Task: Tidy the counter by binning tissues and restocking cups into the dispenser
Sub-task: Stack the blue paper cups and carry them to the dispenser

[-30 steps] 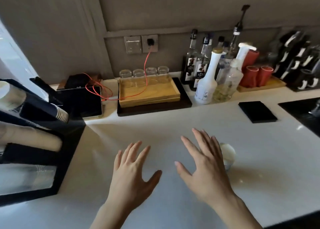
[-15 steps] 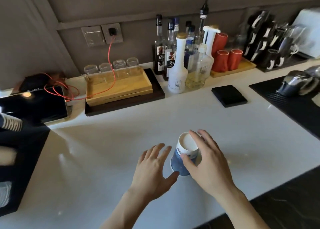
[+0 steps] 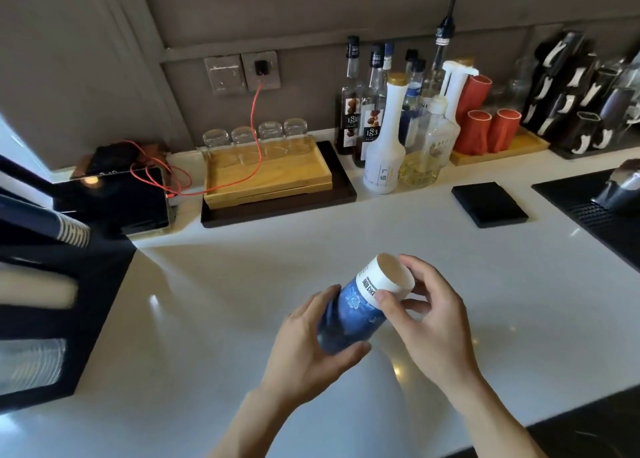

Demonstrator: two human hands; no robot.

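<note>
At the counter's [image 3: 207,319] left edge stands the black cup dispenser [image 3: 45,319]. Above the counter's front middle, the left hand [image 3: 311,350] curls round the blue paper cup's [image 3: 360,308] wide end, while the right hand [image 3: 429,322] pinches its white base end, cup tilted.

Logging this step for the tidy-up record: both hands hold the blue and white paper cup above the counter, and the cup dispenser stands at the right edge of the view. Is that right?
Not quite. The head view shows the left hand and right hand holding the paper cup above the counter, but the cup dispenser stands at the left edge, not the right.
</note>
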